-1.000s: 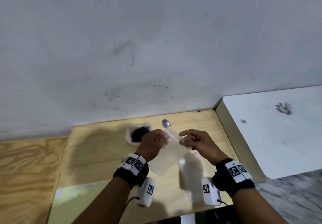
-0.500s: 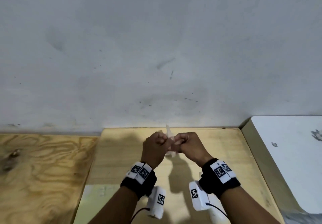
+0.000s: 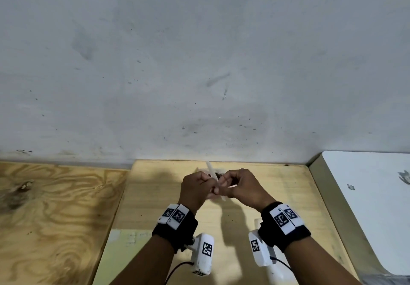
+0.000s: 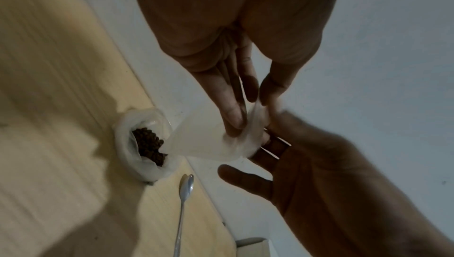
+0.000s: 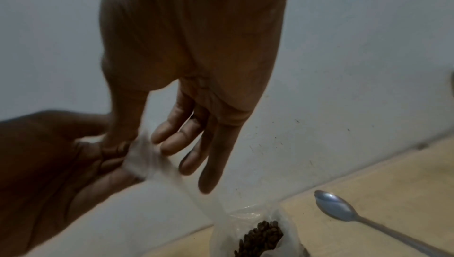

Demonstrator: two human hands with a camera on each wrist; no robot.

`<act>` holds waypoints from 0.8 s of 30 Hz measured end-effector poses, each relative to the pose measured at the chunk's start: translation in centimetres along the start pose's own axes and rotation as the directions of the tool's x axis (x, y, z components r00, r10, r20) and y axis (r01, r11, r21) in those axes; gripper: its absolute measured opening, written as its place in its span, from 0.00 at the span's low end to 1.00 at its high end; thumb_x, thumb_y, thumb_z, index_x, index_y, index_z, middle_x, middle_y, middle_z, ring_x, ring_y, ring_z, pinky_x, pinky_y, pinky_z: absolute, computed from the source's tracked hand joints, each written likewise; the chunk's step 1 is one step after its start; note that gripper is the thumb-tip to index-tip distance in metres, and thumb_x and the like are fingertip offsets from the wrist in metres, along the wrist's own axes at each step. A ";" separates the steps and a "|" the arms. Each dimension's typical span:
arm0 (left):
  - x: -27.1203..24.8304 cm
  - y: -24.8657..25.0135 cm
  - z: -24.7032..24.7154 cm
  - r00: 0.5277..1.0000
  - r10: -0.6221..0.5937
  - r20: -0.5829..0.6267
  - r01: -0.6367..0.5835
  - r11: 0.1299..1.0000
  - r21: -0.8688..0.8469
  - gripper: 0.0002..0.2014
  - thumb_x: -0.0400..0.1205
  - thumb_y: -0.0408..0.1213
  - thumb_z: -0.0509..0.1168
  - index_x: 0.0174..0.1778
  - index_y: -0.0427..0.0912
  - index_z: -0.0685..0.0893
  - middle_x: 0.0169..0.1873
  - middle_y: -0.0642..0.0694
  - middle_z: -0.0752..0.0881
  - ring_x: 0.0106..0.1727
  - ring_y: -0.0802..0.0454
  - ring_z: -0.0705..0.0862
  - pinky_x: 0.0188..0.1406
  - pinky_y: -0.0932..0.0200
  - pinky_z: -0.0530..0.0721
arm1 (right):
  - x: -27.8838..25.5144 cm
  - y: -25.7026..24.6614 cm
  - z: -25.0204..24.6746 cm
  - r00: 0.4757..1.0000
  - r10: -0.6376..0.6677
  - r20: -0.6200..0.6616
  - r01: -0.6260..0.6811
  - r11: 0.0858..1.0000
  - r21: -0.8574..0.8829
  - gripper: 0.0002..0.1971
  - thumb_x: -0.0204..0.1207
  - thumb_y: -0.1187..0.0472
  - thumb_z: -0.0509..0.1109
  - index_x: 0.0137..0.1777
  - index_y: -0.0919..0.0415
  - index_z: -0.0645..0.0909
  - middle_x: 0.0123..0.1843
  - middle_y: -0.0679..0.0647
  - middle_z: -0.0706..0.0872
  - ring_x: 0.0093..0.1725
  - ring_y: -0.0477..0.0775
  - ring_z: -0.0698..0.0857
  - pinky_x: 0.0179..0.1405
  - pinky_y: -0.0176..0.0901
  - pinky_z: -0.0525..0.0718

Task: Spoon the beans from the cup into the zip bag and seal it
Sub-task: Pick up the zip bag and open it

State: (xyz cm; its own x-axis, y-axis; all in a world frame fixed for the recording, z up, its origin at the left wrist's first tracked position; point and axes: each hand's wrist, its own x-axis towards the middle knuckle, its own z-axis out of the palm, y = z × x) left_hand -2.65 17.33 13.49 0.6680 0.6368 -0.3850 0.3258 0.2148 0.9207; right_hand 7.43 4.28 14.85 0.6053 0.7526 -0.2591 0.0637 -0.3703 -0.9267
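Both hands are pinching one clear zip bag [image 4: 211,140] up over the bench [image 3: 277,187]: left hand [image 3: 195,190] and right hand [image 3: 244,188] fingers gripping its top. One cup [image 4: 137,144] of beans [image 4: 148,145] is sitting behind, one spoon [image 4: 183,206] lying just beside it.

Dim, soft indoor light.
Wrist views are dark and blurred; hard shadows fall on the wooden table [image 3: 277,187], and straight edges bow.
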 end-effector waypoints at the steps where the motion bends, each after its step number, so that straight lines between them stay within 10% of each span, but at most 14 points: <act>1: -0.2 0.2 0.1 1.000 -0.013 0.009 0.013 1.000 -0.026 0.08 0.71 0.22 0.68 0.27 0.35 0.82 0.26 0.36 0.86 0.30 0.43 0.87 0.41 0.43 0.91 | 0.0 0.0 0.0 1.000 -0.011 -0.015 0.011 1.000 -0.015 0.07 0.65 0.60 0.86 0.38 0.55 0.90 0.33 0.50 0.87 0.36 0.49 0.85 0.37 0.42 0.84; 7: -0.6 0.1 0.6 0.998 -0.056 0.017 0.058 0.992 -0.109 0.07 0.75 0.22 0.66 0.31 0.30 0.82 0.29 0.33 0.87 0.36 0.36 0.91 0.38 0.47 0.91 | -0.2 0.4 -0.2 1.000 0.009 0.028 -0.009 1.000 -0.016 0.03 0.73 0.64 0.81 0.42 0.62 0.91 0.28 0.41 0.85 0.36 0.43 0.83 0.43 0.45 0.88; 13: -0.1 -1.8 -0.1 0.961 0.258 0.097 -0.276 0.892 0.358 0.16 0.75 0.41 0.62 0.28 0.32 0.78 0.22 0.40 0.87 0.25 0.45 0.88 0.31 0.42 0.89 | 0.0 0.7 0.5 0.999 0.000 -0.032 -0.005 0.984 -0.177 0.09 0.74 0.70 0.74 0.35 0.58 0.83 0.29 0.44 0.85 0.32 0.43 0.84 0.37 0.42 0.87; 16: 0.5 -2.0 -0.4 0.940 0.317 0.126 -0.333 0.775 0.537 0.19 0.71 0.48 0.57 0.24 0.34 0.70 0.17 0.38 0.81 0.22 0.38 0.85 0.29 0.43 0.84 | -0.2 1.0 1.3 0.984 -0.111 -0.136 0.067 0.954 -0.293 0.15 0.76 0.71 0.70 0.33 0.54 0.77 0.27 0.44 0.85 0.26 0.40 0.82 0.44 0.21 0.77; 21: -0.2 -1.3 -0.8 0.924 0.307 0.227 -0.381 0.693 0.612 0.20 0.70 0.47 0.58 0.23 0.32 0.67 0.16 0.33 0.74 0.22 0.37 0.84 0.26 0.41 0.80 | 0.3 1.3 0.7 0.921 -0.204 -0.333 0.069 0.924 -0.376 0.12 0.72 0.67 0.70 0.35 0.50 0.75 0.28 0.50 0.83 0.31 0.57 0.82 0.35 0.47 0.81; 24: -0.2 -1.0 -0.7 0.922 0.298 0.246 -0.386 0.730 0.564 0.20 0.71 0.47 0.59 0.23 0.33 0.69 0.17 0.35 0.79 0.23 0.38 0.84 0.27 0.42 0.80 | 0.2 1.1 1.0 0.932 -0.304 -0.196 0.194 0.878 -0.437 0.16 0.73 0.70 0.66 0.36 0.44 0.74 0.40 0.43 0.85 0.33 0.46 0.85 0.49 0.46 0.82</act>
State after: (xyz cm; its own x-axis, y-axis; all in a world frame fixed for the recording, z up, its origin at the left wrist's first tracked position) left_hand -3.62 17.53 12.69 0.8777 0.4694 -0.0967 0.3572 -0.5061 0.7850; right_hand 6.89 4.58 13.54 0.7007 0.7073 0.0931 0.5200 -0.4170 -0.7454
